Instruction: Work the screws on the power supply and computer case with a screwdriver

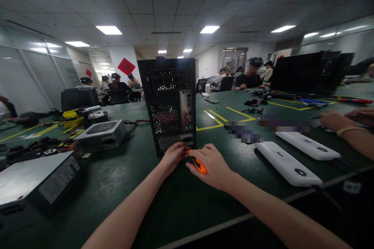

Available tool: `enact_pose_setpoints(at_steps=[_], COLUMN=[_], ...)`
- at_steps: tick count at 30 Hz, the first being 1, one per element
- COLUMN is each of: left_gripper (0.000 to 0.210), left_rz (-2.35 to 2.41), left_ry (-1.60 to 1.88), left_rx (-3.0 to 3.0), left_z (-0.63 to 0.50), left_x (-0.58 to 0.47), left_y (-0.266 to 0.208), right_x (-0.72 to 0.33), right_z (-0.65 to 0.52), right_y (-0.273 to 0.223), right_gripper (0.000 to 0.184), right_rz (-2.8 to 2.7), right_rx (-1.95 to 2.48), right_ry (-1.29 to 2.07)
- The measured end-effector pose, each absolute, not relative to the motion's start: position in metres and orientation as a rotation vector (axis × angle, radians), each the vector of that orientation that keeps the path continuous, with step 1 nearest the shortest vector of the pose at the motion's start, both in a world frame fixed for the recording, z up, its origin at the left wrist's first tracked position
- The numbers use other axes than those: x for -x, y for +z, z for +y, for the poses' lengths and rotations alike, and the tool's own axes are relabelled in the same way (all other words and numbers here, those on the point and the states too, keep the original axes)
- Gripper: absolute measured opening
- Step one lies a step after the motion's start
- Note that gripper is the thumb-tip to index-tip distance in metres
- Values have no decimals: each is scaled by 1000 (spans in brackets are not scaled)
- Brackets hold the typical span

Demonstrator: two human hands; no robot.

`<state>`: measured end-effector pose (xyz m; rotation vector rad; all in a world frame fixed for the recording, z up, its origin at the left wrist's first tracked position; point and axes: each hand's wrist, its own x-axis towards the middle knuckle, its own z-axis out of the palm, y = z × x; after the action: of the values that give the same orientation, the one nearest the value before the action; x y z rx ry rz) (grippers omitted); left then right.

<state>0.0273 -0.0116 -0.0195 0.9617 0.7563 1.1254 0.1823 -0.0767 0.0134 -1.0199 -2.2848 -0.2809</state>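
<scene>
Open-plan office under ceiling panel lights, with a dark green table marked in yellow tape lines. Black PC case stood upright near the middle of the table, rear panel facing the camera, ports and vent grilles visible.

Left hand placed at the bottom rear edge of the case, fingers curled against the lower grille; cannot tell whether anything was pinched there. Right hand just beside it, closed around an orange-handled screwdriver, handle lying across the palm and the tip end pointed toward the foot of the case. Tip itself hidden behind the left fingers; contact with a screw not discernible.

Grey power supply lying left of the case, well apart from it. Second grey unit at the near left corner of the table. Yellow and black clutter along the far left edge, too blurred to identify. Two white flat devices lying right of the case toward the right edge. Another person's forearm resting at the far right edge. Black monitors standing at the far right corner. Several seated persons observed at distant tables.
</scene>
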Motion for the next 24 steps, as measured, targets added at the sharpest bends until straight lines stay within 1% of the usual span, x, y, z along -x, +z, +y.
enact_pose_setpoints(at_steps=[10,18,24], left_gripper=[14,14,13], left_rz=[737,697,745], left_ry=[1123,1129,1132], left_rx=[-977,-986,-975], left_z=[-10,-10,-11], left_x=[-28,-26,-28], left_y=[-21,-23,-20], right_x=[-184,-183,-183], right_z=[-79,-78,-80], right_y=[15,14,16], right_gripper=[11,18,15], right_rz=[-2315,-2276,-2270], right_rx=[985,1006,1006], right_ry=[-278,-211,-222])
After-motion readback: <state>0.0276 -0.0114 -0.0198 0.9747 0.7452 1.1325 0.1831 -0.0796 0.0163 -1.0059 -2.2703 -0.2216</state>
